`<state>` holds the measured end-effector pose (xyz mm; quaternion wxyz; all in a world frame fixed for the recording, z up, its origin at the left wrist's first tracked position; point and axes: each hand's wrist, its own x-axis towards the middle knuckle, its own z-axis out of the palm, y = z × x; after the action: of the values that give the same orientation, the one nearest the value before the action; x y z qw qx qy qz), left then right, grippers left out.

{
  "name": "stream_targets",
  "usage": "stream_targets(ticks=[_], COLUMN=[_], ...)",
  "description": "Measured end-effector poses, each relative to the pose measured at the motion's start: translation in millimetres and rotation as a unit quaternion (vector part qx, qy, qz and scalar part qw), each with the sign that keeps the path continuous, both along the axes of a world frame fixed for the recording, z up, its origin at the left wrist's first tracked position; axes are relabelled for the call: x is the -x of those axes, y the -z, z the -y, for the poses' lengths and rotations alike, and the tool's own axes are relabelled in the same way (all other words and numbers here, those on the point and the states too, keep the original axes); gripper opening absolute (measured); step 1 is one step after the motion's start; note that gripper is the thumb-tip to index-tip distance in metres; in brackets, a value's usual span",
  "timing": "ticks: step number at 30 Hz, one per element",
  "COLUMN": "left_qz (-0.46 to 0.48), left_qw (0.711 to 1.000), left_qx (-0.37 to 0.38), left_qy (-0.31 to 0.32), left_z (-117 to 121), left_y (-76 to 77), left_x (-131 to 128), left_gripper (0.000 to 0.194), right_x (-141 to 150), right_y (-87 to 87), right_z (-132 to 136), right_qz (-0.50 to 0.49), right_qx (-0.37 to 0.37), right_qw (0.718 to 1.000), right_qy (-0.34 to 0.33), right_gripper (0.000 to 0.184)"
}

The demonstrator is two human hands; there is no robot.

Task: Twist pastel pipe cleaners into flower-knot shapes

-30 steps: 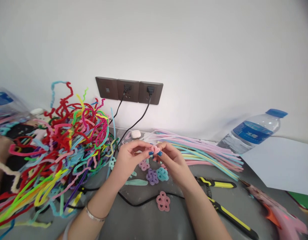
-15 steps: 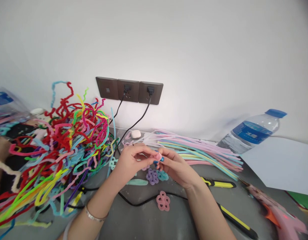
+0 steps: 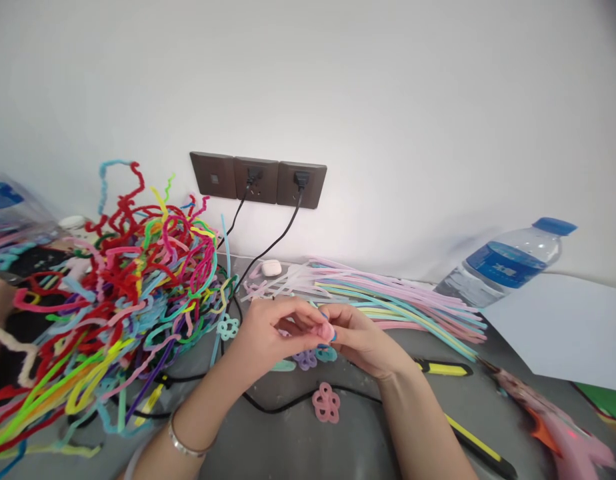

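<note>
**Small pink roll is pinched above the desk**

The left hand and the right hand both have their grip clamped on the pink roll, fingertips close together. Its rounded side faces the viewer; its long axis I cannot tell, because fingers cover it partly. Nearer to the person, a pink flower lies flat.

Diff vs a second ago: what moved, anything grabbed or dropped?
Left hand and right hand shifted to the right and down in the view, carrying the pink fuzzy piece pinched between them. Right arm now hides more of the yellow-and-black pliers. No visible grab or release. Unchanged: pink looped flower, glue gun, water bottle.
</note>
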<state>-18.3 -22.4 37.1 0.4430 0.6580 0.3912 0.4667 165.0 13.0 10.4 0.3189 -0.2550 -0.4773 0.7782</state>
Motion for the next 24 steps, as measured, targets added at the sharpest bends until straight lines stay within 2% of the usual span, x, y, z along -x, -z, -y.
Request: stream_targets(ticks=[8, 14, 20, 24], left_qz=[0.0, -0.034, -0.05, -0.069], left_qw=[0.999, 0.997, 0.994, 0.981], left_qx=[-0.038, -0.076, -0.091, -0.166], left_qy=[-0.004, -0.005, -0.02, -0.068], left_z=[7.2, 6.0, 3.4, 0.4], left_y=[-10.7, -8.5, -7.0, -6.7], left_x=[-3.2, 1.3, 4.6, 4.4], left_gripper=[0.008, 0.009, 0.011, 0.007], right_x=[-2.2, -2.4, 3.9, 9.0], right_y=[-5.0, -12.1, -13.4, -7.2], right_z=[4.4, 7.7, 9.7, 10.3], right_qz=[0.004, 0.06, 0.042, 0.029], right_qx=[-0.088, -0.139, -0.143, -0.126], right_qw=[0.996, 0.988, 0.988, 0.991], right_qy=[-0.001, 0.011, 0.035, 0.032], right_gripper=[0.024, 0.022, 0.019, 0.025])
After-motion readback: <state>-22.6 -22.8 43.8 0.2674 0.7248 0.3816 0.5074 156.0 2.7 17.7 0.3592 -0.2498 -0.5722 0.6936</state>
